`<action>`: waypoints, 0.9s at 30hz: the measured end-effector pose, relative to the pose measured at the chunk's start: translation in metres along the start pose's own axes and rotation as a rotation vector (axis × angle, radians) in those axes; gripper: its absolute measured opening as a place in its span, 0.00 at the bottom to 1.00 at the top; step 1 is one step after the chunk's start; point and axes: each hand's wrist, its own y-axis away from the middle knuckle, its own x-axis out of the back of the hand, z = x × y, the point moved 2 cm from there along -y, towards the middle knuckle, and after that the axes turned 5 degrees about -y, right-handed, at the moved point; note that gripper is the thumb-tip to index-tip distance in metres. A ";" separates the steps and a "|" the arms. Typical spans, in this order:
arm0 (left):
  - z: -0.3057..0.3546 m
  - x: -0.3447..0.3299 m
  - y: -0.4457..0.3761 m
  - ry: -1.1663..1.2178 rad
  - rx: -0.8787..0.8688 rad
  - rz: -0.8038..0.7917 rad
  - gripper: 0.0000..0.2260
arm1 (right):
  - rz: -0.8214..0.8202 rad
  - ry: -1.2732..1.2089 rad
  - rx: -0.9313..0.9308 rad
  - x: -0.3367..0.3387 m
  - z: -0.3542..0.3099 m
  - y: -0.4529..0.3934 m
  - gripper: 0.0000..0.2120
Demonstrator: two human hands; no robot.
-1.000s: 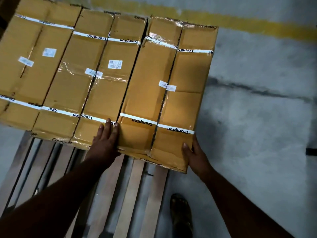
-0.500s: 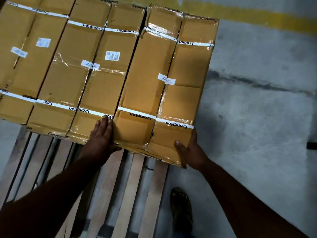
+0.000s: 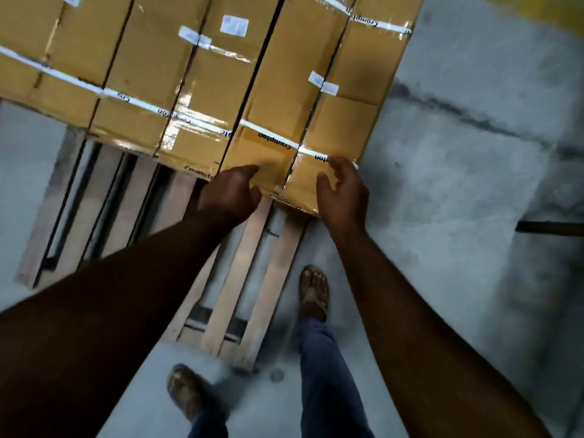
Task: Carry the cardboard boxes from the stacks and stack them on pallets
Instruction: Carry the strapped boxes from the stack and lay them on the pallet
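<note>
Grey warehouse floor [image 3: 474, 216]: your rightmost box [image 3: 303, 99] lies on the pallet [image 3: 243, 273], long axis running away from you; left hand [image 3: 229, 197] and right hand [image 3: 343, 197] hover loose-fingered, holding nothing, at its near end.

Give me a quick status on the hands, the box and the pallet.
Left hand open, at the rightmost box's near edge. Right hand open, fingers spread, gripping nothing. Box sits on the pallet, flush beside its neighbours. Nothing in the way.
</note>
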 end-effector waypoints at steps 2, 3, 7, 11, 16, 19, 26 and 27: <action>0.013 0.037 0.032 0.119 0.018 0.089 0.20 | 0.017 -0.160 0.033 0.010 -0.054 0.033 0.10; 0.014 0.055 0.051 0.191 0.022 0.127 0.18 | 0.002 -0.198 0.048 0.012 -0.076 0.053 0.08; -0.013 0.127 0.152 0.399 0.021 0.231 0.15 | -0.179 -0.216 0.128 0.009 -0.147 0.166 0.06; -0.097 0.197 0.290 0.474 0.108 0.387 0.12 | -0.349 -0.128 0.200 -0.014 -0.199 0.311 0.07; -0.231 0.259 0.483 0.491 0.285 0.450 0.10 | -0.554 -0.081 0.259 -0.077 -0.281 0.492 0.08; -0.299 0.281 0.598 0.516 0.351 0.460 0.13 | -0.662 -0.062 0.338 -0.131 -0.334 0.586 0.07; -0.406 0.325 0.740 0.588 0.557 0.655 0.08 | -0.882 -0.140 0.368 -0.227 -0.398 0.714 0.06; -0.419 0.330 0.749 0.605 0.574 0.682 0.08 | -0.916 -0.151 0.348 -0.238 -0.406 0.727 0.06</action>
